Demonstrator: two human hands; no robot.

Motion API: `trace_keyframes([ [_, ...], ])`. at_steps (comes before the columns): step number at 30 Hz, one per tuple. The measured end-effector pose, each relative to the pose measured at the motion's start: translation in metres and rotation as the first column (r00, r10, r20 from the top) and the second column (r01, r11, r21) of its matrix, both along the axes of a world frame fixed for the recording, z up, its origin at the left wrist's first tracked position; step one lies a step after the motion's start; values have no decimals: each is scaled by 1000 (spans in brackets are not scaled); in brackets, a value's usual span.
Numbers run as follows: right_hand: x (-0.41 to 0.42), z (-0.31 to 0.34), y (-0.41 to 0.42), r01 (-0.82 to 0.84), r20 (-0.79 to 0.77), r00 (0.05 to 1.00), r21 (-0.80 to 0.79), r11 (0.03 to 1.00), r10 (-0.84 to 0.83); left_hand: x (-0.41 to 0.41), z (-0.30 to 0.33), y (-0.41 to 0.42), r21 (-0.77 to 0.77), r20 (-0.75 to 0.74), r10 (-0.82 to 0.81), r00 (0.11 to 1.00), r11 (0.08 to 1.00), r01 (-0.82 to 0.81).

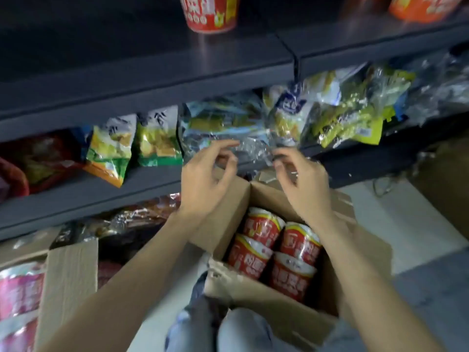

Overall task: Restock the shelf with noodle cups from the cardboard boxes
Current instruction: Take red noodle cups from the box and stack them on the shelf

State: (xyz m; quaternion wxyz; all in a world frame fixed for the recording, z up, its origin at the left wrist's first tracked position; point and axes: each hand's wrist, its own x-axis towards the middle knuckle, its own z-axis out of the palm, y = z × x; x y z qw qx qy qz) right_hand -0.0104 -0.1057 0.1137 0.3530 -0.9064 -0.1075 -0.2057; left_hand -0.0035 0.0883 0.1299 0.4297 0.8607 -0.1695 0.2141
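An open cardboard box [266,308] sits in front of my knees with several red noodle cups [299,245] lying inside. Above its far flap my left hand [203,181] and my right hand [304,184] are raised side by side with curled fingers. Both pinch a crinkled piece of clear plastic wrap [253,153] stretched between them. On the dark top shelf [152,72] stands one red noodle cup [210,13], and an orange cup [421,8] stands farther right.
A second open box [68,283] at the lower left holds pink-labelled cups [20,288]. Snack bags [111,148] fill the middle shelf just behind my hands, and more packets lie on the bottom shelf. Pale floor [418,224] shows to the right.
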Motion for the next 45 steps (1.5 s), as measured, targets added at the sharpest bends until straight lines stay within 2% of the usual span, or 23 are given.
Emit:
trace_keyframes([
  [2,-39,-43,-17,73,-235,969,-52,996,-83,-23,-37,-8,4,-304,-58,951,998,62],
  [3,-55,-66,-25,105,-364,922,-94,990,-133,-32,-55,-14,80,-416,-44,908,993,85],
  [5,-80,-108,-38,142,-557,804,-163,976,-209,-44,-89,-26,227,-547,10,837,964,137],
  [9,-99,-170,-50,312,-838,471,-134,941,-276,-52,-149,-42,268,-740,33,671,930,251],
  [11,-94,-192,-51,385,-879,368,-155,910,-305,-50,-178,-48,320,-789,73,610,896,307],
  [16,-66,-235,-46,489,-836,271,-306,817,-476,-33,-228,-56,351,-820,106,563,869,348],
  [19,-57,-261,-47,593,-883,105,-313,742,-457,-23,-251,-56,353,-826,102,554,861,367],
  [22,-54,-278,-48,567,-896,31,-350,746,-444,-17,-267,-59,391,-841,112,530,802,452],
  [24,-51,-285,-45,571,-875,17,-389,723,-484,-15,-274,-63,437,-838,125,531,735,518],
  [28,-43,-287,-46,697,-846,14,-373,612,-532,-15,-279,-70,496,-797,86,598,659,566],
  [30,-43,-286,-48,715,-838,13,-374,591,-546,-16,-280,-68,493,-794,71,604,656,571],
  [33,-47,-277,-46,713,-809,30,-394,580,-587,-17,-280,-65,439,-818,68,571,715,544],
  [36,-54,-255,-48,733,-792,108,-345,586,-601,-16,-275,-68,401,-822,72,565,777,485],
  [38,-62,-237,-47,735,-785,195,-280,618,-588,-15,-274,-71,419,-820,93,564,769,482],
  [42,-78,-218,-39,743,-798,352,-79,664,-489,-16,-279,-71,503,-840,234,491,677,538],
  [45,-83,-219,-36,764,-808,394,22,645,-439,-21,-284,-74,553,-825,265,498,559,618],
])
